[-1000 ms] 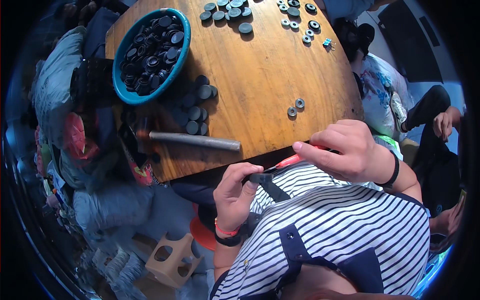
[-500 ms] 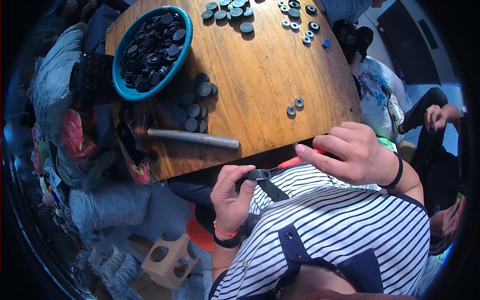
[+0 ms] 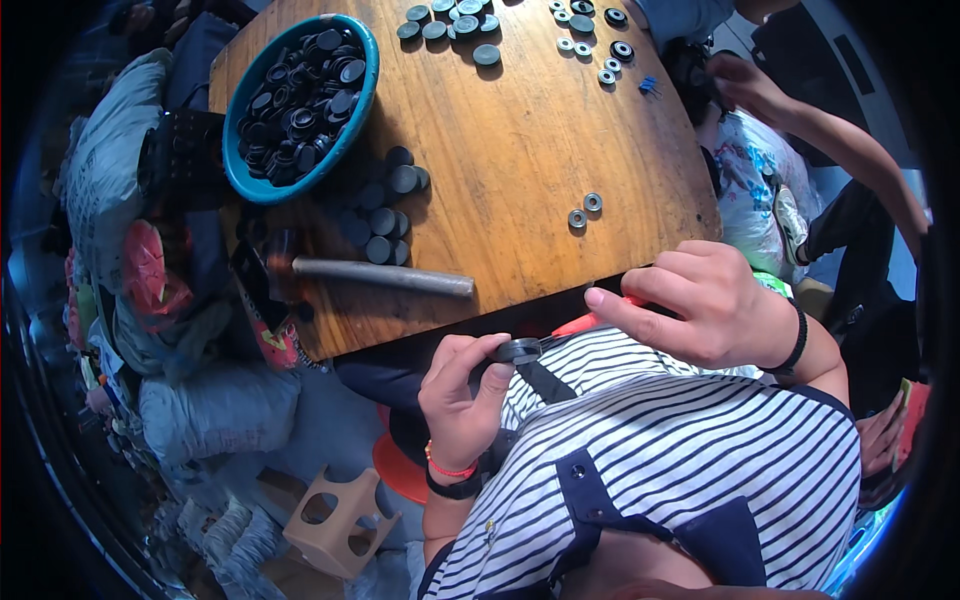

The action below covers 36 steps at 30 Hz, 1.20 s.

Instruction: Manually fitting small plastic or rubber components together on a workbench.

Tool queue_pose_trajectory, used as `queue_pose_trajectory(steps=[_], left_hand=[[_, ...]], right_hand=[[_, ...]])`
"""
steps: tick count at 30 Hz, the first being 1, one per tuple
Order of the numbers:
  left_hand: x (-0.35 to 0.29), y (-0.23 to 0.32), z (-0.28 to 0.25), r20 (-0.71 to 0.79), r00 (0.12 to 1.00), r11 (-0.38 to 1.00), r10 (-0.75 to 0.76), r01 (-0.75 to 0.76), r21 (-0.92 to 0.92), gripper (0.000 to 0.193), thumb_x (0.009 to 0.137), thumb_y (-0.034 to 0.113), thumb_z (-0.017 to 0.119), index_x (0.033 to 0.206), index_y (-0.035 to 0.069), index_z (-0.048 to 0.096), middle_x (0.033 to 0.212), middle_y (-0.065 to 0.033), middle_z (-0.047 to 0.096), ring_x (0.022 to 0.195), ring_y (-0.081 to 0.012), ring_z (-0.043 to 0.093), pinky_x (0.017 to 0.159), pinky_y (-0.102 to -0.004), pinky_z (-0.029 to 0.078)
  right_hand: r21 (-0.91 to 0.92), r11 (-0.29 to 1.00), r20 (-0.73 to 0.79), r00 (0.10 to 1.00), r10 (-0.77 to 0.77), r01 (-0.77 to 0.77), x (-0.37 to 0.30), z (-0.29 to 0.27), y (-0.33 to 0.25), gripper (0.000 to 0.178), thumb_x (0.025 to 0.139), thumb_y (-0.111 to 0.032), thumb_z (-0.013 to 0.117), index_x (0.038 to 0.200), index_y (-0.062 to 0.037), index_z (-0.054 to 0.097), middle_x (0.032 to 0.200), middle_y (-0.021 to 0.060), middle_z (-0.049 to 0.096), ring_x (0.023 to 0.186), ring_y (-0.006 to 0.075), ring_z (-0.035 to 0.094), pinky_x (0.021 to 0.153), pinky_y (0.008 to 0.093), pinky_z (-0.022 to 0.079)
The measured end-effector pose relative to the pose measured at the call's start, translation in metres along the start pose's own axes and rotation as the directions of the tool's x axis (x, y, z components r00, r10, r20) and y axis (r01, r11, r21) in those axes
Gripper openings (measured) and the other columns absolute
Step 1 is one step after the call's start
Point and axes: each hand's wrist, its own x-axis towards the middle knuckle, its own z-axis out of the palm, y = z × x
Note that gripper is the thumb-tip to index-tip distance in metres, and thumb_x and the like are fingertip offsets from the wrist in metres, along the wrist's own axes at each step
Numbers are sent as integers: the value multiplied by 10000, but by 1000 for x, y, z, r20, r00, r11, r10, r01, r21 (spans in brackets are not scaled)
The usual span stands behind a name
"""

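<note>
Looking down in the head view, I see the dark disc (image 3: 516, 350) pinched between the thumb and fingers of my left hand (image 3: 465, 390), just off the near edge of the wooden table (image 3: 520, 140), above my lap. A second ago it looked like a plain dark slab; now it is turned so that its round face and rim show. My right hand (image 3: 695, 308) is closed around the red-handled tool (image 3: 577, 325), whose thin tip is at the disc's right edge; whether it touches, I cannot tell. Since half a second ago, my grip has hardly moved, so I judge this to be careful work along the rim, still unfinished. Two small rings (image 3: 585, 211) and the hammer (image 3: 385, 276) lie where they were. What has changed most is a co-worker's arm (image 3: 835, 135), now raised across the right side, well apart from my work.
</note>
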Motion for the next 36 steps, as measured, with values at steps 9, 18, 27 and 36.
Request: queue_pose_trajectory(steps=[9,18,27,36], left_hand=[[-3,0,0,4,999,999,-37,37,-8,242,829,21,693,1063,-32,660,866,-69,583,790,-142,528,707,-235,417],[-5,-1,-1,7,999,999,-31,31,-22,239,847,-4,665,1081,-47,643,906,-69,574,829,-131,537,744,-230,423],[-5,-7,1,-70,993,962,-91,70,-264,165,894,5,613,1044,-63,598,954,-91,566,870,-141,566,792,-239,439],[5,-14,-4,-29,999,853,-29,10,-522,299,910,53,607,1181,-48,530,1094,-155,579,946,-189,612,864,-345,520]], right_hand=[[31,999,33,999,11,-12,-4,2,0,446,732,-122,614,1173,-64,618,753,3,564,569,107,533,476,237,407],[0,1000,48,999,-10,10,-1,3,0,440,735,-121,607,1172,-66,615,744,-4,553,575,105,531,475,243,411],[55,997,227,972,-58,47,-16,28,4,384,788,-124,603,1165,-53,606,768,18,559,608,118,559,506,262,435],[327,936,-106,979,176,-133,6,25,3,374,768,-86,682,1137,-58,630,732,36,575,548,171,572,451,284,430]])
